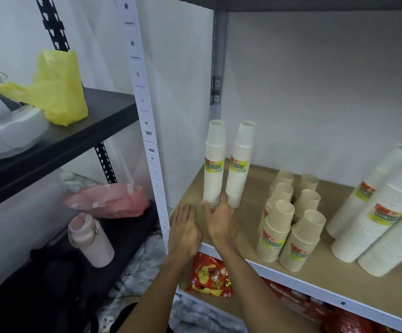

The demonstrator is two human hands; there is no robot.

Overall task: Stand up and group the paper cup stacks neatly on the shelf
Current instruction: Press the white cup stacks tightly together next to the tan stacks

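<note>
Two tall white paper cup stacks stand upright, side by side, at the left end of the brown shelf board [248, 179]: the left stack [214, 164] and the right stack [239, 164]. My right hand [219, 219] holds the left stack's base, thumb to its left and fingers between the two stacks. In front of them, to the left, my left hand [184, 229] rests flat on the board and holds nothing. Several shorter tan cup stacks [291, 219] stand grouped mid-shelf. Wider white cup stacks [382, 212] lean at the right.
A white shelf post [147, 121] rises just left of my hands. Red snack bags [209, 277] lie on the shelf below. On the black rack to the left sit a yellow bag [58, 87], a pink bag [108, 200] and a pink bottle [89, 239].
</note>
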